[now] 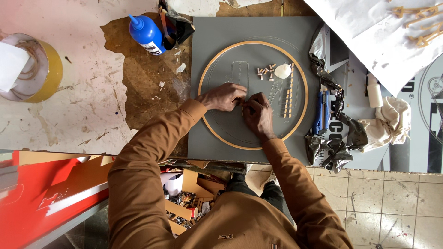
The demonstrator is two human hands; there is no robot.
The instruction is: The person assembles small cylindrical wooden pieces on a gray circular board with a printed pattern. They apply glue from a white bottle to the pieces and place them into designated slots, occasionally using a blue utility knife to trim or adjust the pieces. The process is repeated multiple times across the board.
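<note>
Both hands are pinching together over the grey board (217, 138) — left hand (224, 97) and right hand (257, 113) closing fingers on something tiny inside the wooden ring (203, 80), likely steadying it.

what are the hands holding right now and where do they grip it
It cannot be told: the fingertips of the left hand and right hand meet on the grey board, hiding whatever they grip.

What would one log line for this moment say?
left hand: fingertips pinched on grey board | right hand: touching left, inside wooden ring | small wooden pieces above | blue glue bottle upper left
</note>
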